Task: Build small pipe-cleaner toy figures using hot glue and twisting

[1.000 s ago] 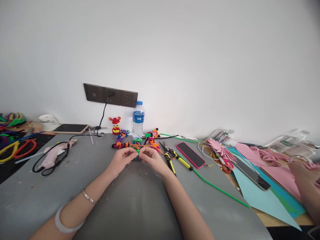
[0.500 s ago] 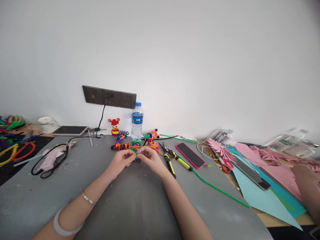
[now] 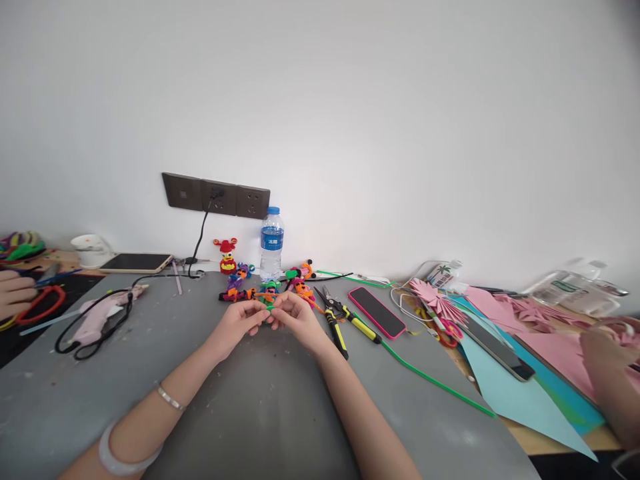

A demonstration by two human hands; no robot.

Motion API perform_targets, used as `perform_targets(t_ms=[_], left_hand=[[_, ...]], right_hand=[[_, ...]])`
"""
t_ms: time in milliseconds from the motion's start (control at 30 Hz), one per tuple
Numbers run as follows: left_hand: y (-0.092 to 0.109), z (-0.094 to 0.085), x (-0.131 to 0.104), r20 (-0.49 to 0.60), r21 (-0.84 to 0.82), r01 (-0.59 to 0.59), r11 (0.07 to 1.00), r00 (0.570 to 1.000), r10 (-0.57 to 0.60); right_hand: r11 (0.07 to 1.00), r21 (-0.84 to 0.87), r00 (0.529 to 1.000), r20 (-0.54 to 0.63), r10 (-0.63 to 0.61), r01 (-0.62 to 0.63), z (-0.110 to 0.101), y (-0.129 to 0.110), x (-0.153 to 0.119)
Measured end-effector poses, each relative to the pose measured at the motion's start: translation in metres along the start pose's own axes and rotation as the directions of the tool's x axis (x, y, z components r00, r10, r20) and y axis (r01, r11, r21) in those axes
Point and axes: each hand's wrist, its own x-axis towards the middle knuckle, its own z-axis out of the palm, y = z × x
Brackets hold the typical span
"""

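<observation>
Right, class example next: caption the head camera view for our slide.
Two bare hands pinch a small green piece above a grey table, near pipe-cleaner figures and a water bottle.

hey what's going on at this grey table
A person's left hand and right hand meet over the table, pinching a small green piece between the fingertips. Small colourful fuzzy figures lie just beyond, near an upright water bottle. Yellow-and-black pliers and a pink-edged phone lie to the right, and a pink glue gun to the left. Other people's hands show at both edges.
</observation>
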Motion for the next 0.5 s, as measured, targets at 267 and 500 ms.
perform_targets(t_ms=[267, 500], left_hand=[[0.0003, 0.0016, 0.0004, -0.04, -0.029, 0.031, 0.999, 0.999, -0.032], [-0.0036, 0.0012, 0.0011, -0.003, -0.053, 0.029, 0.998, 1.0, -0.03]], right_hand=[[1.0, -0.008, 1.0, -0.031, -0.002, 0.002, 0.0045, -0.0063, -0.0008], [1.0, -0.022, 1.0, -0.001, 0.001, -0.001, 0.0022, -0.0001, 0.0]])
